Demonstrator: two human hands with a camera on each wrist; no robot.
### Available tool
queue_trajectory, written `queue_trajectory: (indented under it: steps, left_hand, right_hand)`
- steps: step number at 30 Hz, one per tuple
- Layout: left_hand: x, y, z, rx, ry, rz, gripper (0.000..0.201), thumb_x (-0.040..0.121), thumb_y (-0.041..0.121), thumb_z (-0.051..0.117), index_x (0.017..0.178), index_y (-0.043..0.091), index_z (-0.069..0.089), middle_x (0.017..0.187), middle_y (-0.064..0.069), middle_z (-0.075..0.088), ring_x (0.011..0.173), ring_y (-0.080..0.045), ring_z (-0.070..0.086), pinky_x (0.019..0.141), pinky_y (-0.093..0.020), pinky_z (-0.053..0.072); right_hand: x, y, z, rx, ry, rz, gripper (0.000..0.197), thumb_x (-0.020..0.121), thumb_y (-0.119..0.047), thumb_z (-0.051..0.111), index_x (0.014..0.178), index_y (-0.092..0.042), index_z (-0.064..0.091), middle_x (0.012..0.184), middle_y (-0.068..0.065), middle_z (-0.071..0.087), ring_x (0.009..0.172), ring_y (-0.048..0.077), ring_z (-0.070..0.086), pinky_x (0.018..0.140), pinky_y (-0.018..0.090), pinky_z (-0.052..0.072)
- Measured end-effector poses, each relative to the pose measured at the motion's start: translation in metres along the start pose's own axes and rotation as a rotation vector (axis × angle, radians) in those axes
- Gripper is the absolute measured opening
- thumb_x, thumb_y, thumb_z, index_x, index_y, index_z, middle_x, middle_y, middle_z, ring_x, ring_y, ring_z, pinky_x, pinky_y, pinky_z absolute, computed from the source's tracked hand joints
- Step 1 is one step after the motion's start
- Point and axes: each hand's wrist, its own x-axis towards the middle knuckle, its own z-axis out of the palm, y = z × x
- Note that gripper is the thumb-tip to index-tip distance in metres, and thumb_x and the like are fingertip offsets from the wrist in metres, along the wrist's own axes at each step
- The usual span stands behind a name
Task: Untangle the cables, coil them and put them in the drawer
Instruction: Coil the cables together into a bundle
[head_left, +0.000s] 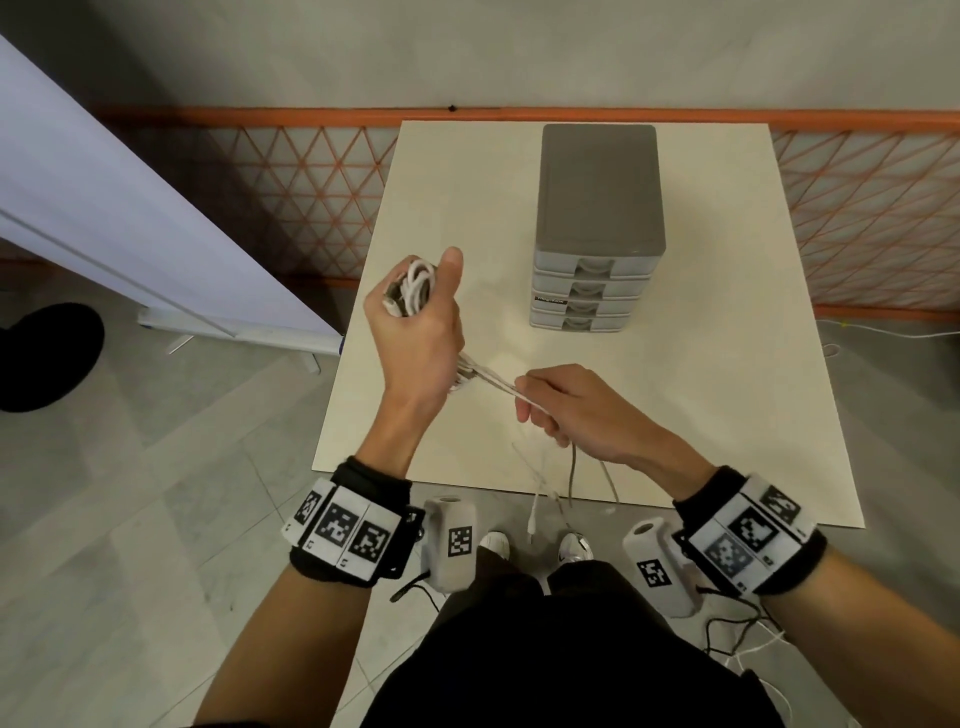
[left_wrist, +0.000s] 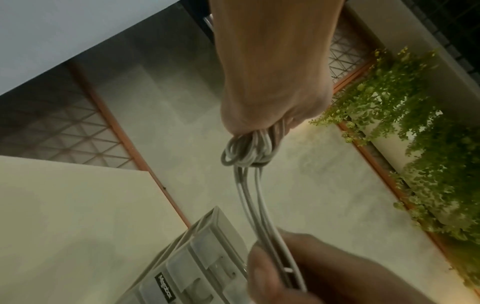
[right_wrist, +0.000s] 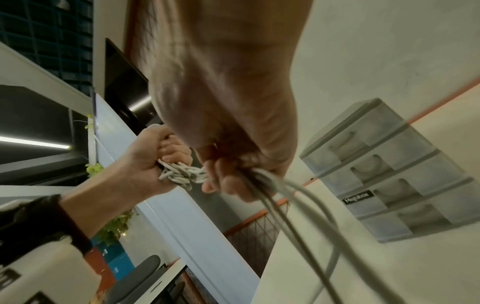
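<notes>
My left hand (head_left: 415, 312) is raised above the table's left part, fist closed round a coil of white and grey cables (head_left: 413, 288); the coil's loops (left_wrist: 246, 150) stick out under the fist. Several strands (head_left: 488, 382) run from that coil to my right hand (head_left: 561, 405), which pinches them (right_wrist: 259, 174) between thumb and curled fingers. Loose cable tails (head_left: 571, 478) hang from the right hand over the table's near edge, a white plug (head_left: 532, 522) dangling above the floor. The grey drawer unit (head_left: 600, 228) stands at the table's far middle, all drawers closed.
The cream table (head_left: 701, 389) stands against an orange lattice fence (head_left: 872, 208). A white board on a stand (head_left: 130, 223) leans at the left. My shoes (head_left: 493, 543) are just under the near edge. Thin cords (head_left: 737, 639) lie on the floor at the right.
</notes>
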Motion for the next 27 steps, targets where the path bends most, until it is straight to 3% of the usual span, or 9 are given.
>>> queue_trajectory:
  steps: [4,6,9,12,16,19,22,24,27]
  left_hand:
    - [-0.002,-0.008,0.001,0.189,-0.101,0.134,0.048,0.095,0.016,0.068,0.06,0.022,0.035,0.052,0.008,0.029,0.047,-0.015,0.024,0.047,-0.028,0.024]
    - [-0.008,-0.014,0.004,0.316,-0.174,0.197,0.05,0.094,0.016,0.069,0.06,0.025,0.034,0.051,0.013,0.032,0.049,-0.01,0.026,0.049,-0.027,0.027]
    - [-0.016,-0.023,0.005,0.399,-0.246,0.19,0.049,0.092,0.021,0.072,0.06,0.023,0.035,0.05,0.012,0.036,0.051,-0.008,0.03,0.052,-0.024,0.031]
    - [-0.018,-0.026,0.006,0.384,-0.302,0.12,0.048,0.09,0.024,0.075,0.06,0.019,0.038,0.05,0.012,0.038,0.052,-0.011,0.034,0.053,-0.028,0.035]
    - [-0.014,-0.024,0.008,0.355,-0.379,0.066,0.046,0.094,0.021,0.07,0.06,0.018,0.039,0.05,0.014,0.04,0.051,-0.009,0.036,0.053,-0.028,0.036]
    - [-0.015,-0.024,0.005,0.385,-0.421,0.05,0.043,0.097,0.022,0.066,0.064,0.008,0.042,0.049,0.01,0.044,0.046,-0.012,0.042,0.046,-0.029,0.037]
    - [-0.018,-0.027,0.003,0.398,-0.466,0.036,0.048,0.098,0.031,0.063,0.073,-0.005,0.044,0.053,-0.015,0.051,0.04,-0.026,0.049,0.04,-0.037,0.041]
    - [-0.021,-0.029,0.003,0.407,-0.468,0.05,0.052,0.097,0.037,0.063,0.073,-0.005,0.043,0.058,-0.026,0.049,0.044,-0.032,0.047,0.042,-0.042,0.041]
    - [-0.023,-0.031,0.004,0.465,-0.487,0.082,0.053,0.095,0.043,0.062,0.07,0.0,0.042,0.056,-0.015,0.046,0.052,-0.034,0.045,0.048,-0.04,0.04]
  right_hand:
    - [0.0,-0.014,-0.002,-0.196,0.047,-0.044,0.045,0.105,-0.027,0.038,0.068,-0.01,0.059,0.059,0.003,0.049,0.048,0.014,0.041,0.049,0.018,0.033]
    - [0.001,-0.025,-0.006,-0.248,0.066,-0.045,0.045,0.103,-0.023,0.04,0.066,-0.008,0.061,0.051,-0.007,0.049,0.039,0.006,0.042,0.047,0.015,0.034]
    - [0.002,-0.04,-0.013,-0.264,0.068,-0.008,0.042,0.1,-0.021,0.041,0.07,-0.007,0.066,0.053,-0.011,0.054,0.045,0.002,0.048,0.049,0.016,0.033]
    - [0.002,-0.054,-0.02,-0.112,-0.034,0.106,0.033,0.096,-0.019,0.037,0.086,-0.005,0.065,0.057,-0.01,0.06,0.048,0.009,0.041,0.047,0.021,0.032]
    - [0.006,-0.066,-0.031,0.158,-0.236,0.231,0.019,0.086,-0.004,0.032,0.087,-0.005,0.051,0.058,0.001,0.055,0.046,0.009,0.028,0.041,0.02,0.022]
    - [0.012,-0.062,-0.037,0.216,-0.298,0.249,0.019,0.087,0.002,0.034,0.093,-0.004,0.051,0.066,0.007,0.057,0.047,0.01,0.032,0.041,0.019,0.026]
    - [0.016,-0.053,-0.037,0.238,-0.367,0.235,0.019,0.091,0.004,0.039,0.102,-0.003,0.054,0.083,0.016,0.051,0.052,0.009,0.037,0.044,0.018,0.028]
    - [0.017,-0.047,-0.037,0.275,-0.373,0.23,0.016,0.095,0.006,0.041,0.099,-0.005,0.053,0.079,0.014,0.049,0.052,0.008,0.038,0.044,0.017,0.029]
    - [0.018,-0.041,-0.037,0.322,-0.335,0.224,0.019,0.096,0.008,0.044,0.089,-0.005,0.056,0.07,0.008,0.052,0.05,0.006,0.041,0.041,0.013,0.031]
